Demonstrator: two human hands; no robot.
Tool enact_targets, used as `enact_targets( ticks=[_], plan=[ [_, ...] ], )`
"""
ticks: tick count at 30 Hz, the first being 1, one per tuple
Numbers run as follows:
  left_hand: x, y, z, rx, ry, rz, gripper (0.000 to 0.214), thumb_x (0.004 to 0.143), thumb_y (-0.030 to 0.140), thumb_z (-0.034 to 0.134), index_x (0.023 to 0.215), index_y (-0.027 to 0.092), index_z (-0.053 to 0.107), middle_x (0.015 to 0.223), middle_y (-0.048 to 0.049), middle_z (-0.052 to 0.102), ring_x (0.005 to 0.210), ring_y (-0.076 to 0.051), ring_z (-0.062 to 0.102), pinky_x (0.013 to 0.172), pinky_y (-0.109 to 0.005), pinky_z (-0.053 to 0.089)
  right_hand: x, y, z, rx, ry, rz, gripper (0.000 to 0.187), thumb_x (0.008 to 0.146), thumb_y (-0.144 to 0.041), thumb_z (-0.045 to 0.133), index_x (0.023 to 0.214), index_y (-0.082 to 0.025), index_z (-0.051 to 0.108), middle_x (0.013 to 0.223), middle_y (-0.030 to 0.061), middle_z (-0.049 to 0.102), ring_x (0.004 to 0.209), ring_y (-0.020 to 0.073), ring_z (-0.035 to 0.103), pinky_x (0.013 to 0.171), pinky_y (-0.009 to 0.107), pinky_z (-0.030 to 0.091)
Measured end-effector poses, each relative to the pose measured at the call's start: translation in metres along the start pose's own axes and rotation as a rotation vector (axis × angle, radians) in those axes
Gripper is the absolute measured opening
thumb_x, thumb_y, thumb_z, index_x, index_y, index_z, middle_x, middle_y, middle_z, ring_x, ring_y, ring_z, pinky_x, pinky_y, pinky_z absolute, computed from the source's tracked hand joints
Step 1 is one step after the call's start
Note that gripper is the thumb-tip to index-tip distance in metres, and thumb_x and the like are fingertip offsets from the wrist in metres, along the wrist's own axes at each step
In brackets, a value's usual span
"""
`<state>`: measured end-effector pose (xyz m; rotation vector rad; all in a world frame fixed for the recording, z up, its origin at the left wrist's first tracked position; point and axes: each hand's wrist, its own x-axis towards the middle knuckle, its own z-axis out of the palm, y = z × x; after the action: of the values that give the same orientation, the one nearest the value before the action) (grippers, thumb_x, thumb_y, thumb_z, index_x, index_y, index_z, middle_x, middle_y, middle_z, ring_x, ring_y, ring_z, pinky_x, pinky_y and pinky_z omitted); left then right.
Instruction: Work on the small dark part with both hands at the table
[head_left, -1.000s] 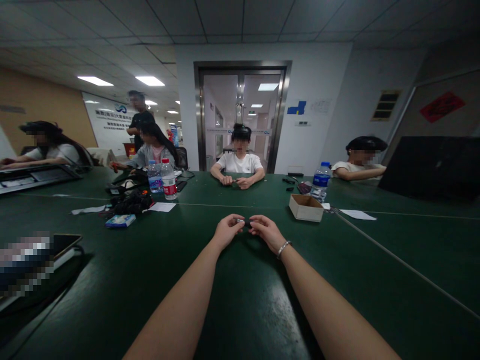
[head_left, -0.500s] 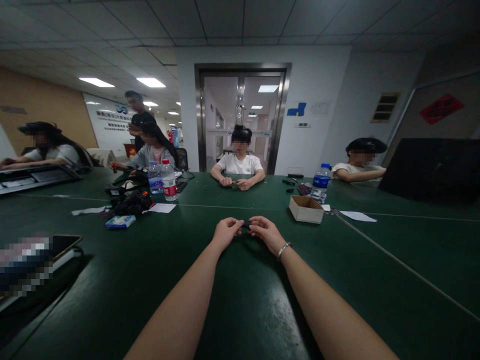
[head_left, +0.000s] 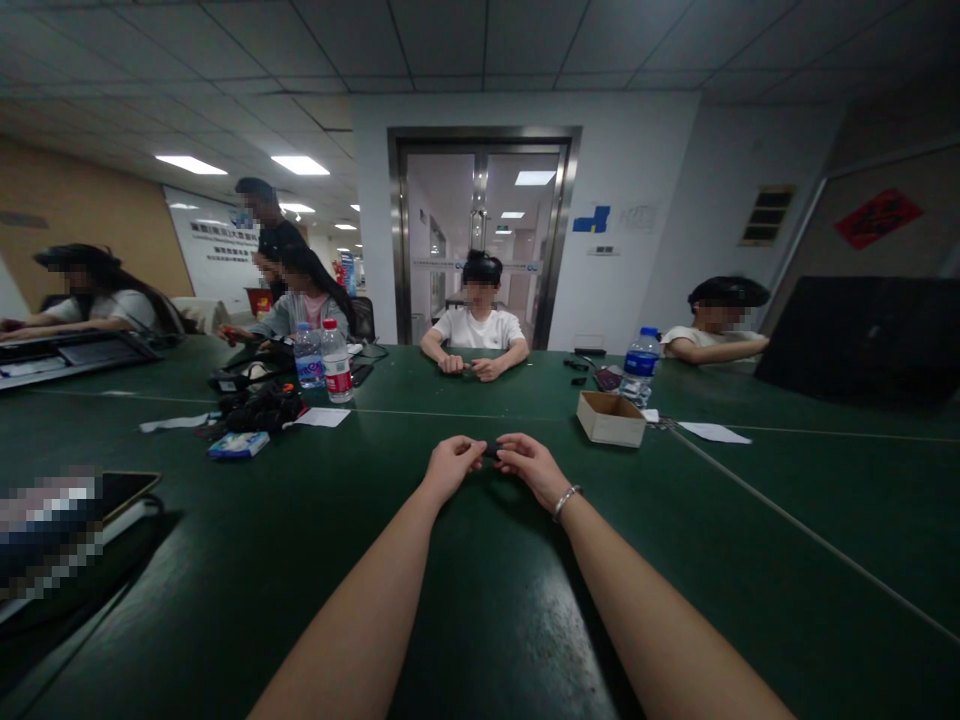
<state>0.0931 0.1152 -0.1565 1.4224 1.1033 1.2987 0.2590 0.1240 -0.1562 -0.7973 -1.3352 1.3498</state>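
A small dark object (head_left: 492, 451) is held between my two hands just above the green table (head_left: 360, 560); it is too small and shaded for me to tell its kind. My left hand (head_left: 454, 464) pinches its left end between thumb and fingers. From the other side, my right hand (head_left: 531, 464) grips the right end, its fingers bent and a silver bracelet on the wrist. Much of the object is covered by my fingertips. Beyond the right hand stands an open cardboard box (head_left: 609, 425), apart from it.
Left of my hands lie a blue-and-white packet (head_left: 238, 445), black cables (head_left: 262, 408) and two bottles (head_left: 337, 365). A blue-capped bottle (head_left: 641, 358) stands behind the box. At near left is a phone (head_left: 127, 490). A person (head_left: 480, 330) sits opposite; others are around the table.
My hands stay almost in place, still on the dark object. The standing person at the back left has leaned slightly to the left. The view has shifted a little.
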Motion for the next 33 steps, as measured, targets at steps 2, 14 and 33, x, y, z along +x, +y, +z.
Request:
enact_targets(
  ticks=[2, 14, 33],
  plan=[
    [0.0, -0.0001, -0.0005, 0.001, -0.006, 0.0, 0.033, 0.068, 0.044, 0.064, 0.078, 0.012, 0.062, 0.067, -0.0045, 0.061, 0.061, -0.013, 0.056, 0.054, -0.022, 0.04, -0.0001, -0.0002, 0.0001, 0.002, -0.001, 0.002, 0.035, 0.058, -0.027, 0.076, 0.088, -0.014, 0.06, 0.074, 0.0016, 0.06, 0.065, 0.0134, 0.06, 0.056, 0.021, 0.046],
    [-0.0007, 0.0009, -0.0005, -0.004, -0.018, 0.023, 0.031, 0.068, 0.038, 0.065, 0.085, 0.013, 0.062, 0.072, -0.0053, 0.063, 0.065, -0.014, 0.057, 0.057, -0.022, 0.041, 0.0031, 0.0015, 0.0001, 0.028, 0.037, 0.042, 0.034, 0.063, -0.032, 0.074, 0.087, -0.013, 0.06, 0.066, 0.0027, 0.061, 0.058, 0.0117, 0.06, 0.051, 0.018, 0.046],
    [-0.0042, 0.0057, -0.0033, -0.066, -0.029, 0.118, 0.032, 0.058, 0.026, 0.074, 0.085, 0.014, 0.063, 0.086, -0.0063, 0.064, 0.077, -0.017, 0.059, 0.078, -0.03, 0.045, 0.0033, 0.0009, -0.0012, 0.003, 0.01, 0.04, 0.041, 0.062, -0.039, 0.075, 0.088, -0.01, 0.061, 0.063, 0.005, 0.062, 0.051, 0.0099, 0.056, 0.046, 0.018, 0.042]
  ],
)
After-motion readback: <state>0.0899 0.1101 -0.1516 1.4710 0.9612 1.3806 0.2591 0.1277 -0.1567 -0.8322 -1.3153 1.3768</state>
